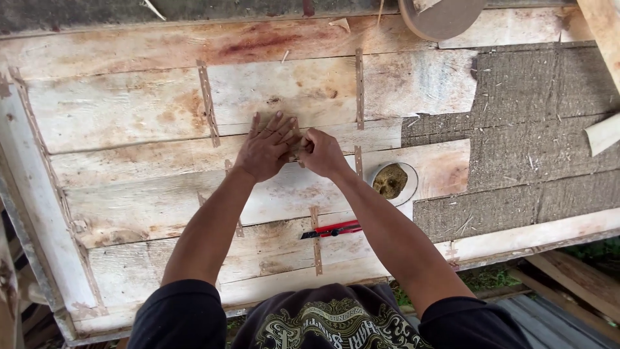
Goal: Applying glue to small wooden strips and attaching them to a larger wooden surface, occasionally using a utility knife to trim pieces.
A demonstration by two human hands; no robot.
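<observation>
My left hand (265, 150) lies flat with fingers spread on a pale wooden table top (129, 110), pressing on a thin tan strip (298, 143). My right hand (321, 152) pinches the same strip from the right, fingers closed on it. The strip is mostly hidden under both hands. Similar thin strips (207, 102) are stuck across the seams between the boards. A red and black utility knife (332, 229) rests on the boards near my right forearm.
A small round white container (394, 182) with brownish paste sits right of my right hand. Dark rough matting (529, 136) covers the table's right part. A round wooden disc (442, 16) lies at the far edge. Planks lie on the ground at lower right.
</observation>
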